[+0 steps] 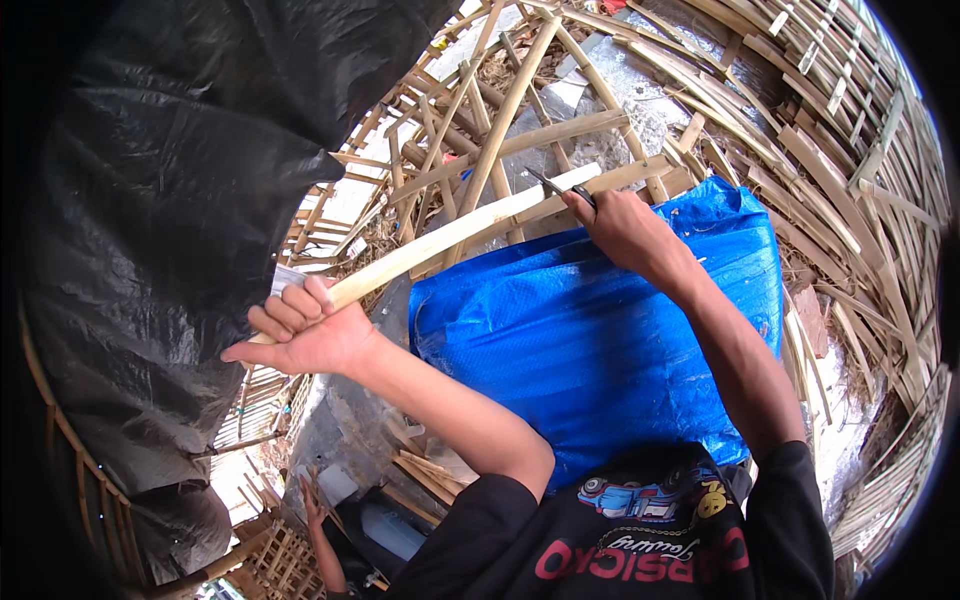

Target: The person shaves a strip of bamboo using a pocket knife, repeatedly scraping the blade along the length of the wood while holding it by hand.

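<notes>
A long pale strip of split bamboo point(430, 248) runs slantwise across the view, its far end up to the right. My left hand point(318, 335) has its fingers wrapped round the lower left end. Near the far end, my right hand point(632, 232) is closed on the dark handle of a knife point(548, 183). The blade points up and left and lies across the strip. Whether its edge bites into the bamboo, I cannot tell. Below both hands, a blue tarp point(580, 350) covers the area in front of my body.
A frame of bamboo poles point(510, 110) stands ahead. Stacked bamboo slats point(840, 200) curve along the right. Black plastic sheeting point(180, 220) hangs at the left. Another person's arm point(325, 545) shows at the lower left, near a woven bamboo lattice point(285, 562).
</notes>
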Motion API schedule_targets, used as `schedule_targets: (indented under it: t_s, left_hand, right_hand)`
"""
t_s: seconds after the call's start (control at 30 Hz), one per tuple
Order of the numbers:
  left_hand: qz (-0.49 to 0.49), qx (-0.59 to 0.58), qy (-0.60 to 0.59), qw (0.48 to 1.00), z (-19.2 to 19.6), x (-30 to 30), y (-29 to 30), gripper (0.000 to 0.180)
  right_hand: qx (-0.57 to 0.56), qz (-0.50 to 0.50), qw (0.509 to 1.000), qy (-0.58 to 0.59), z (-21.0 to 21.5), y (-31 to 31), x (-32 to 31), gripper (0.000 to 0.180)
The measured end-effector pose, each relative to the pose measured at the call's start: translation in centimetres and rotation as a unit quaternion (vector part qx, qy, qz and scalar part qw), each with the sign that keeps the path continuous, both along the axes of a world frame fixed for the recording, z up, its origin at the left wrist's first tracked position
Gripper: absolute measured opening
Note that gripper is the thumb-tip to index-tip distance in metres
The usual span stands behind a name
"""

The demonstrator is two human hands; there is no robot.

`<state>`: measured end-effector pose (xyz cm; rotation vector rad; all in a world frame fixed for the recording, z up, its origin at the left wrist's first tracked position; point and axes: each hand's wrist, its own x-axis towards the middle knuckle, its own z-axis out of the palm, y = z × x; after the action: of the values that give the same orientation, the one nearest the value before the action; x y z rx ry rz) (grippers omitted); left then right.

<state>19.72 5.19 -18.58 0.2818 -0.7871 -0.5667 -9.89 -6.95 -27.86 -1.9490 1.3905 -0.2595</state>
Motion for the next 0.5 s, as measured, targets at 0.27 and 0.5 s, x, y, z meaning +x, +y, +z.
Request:
schedule_targets:
  t_s: [0.27, 0.5]
  left_hand:
    - [0.003, -0.001, -0.058, 0.998, 1.5, -4.3, 2.0, 0.059]
    - [0.034, -0.050, -0.120, 0.991, 5.3, -5.9, 5.0, 0.059]
  right_hand:
    - [0.008, -0.003, 1.000, 0.004, -0.4, 0.5, -0.6, 0.075]
    - [-0.040, 0.009, 0.998, -0.053, 3.4, 2.0, -0.8, 0.066]
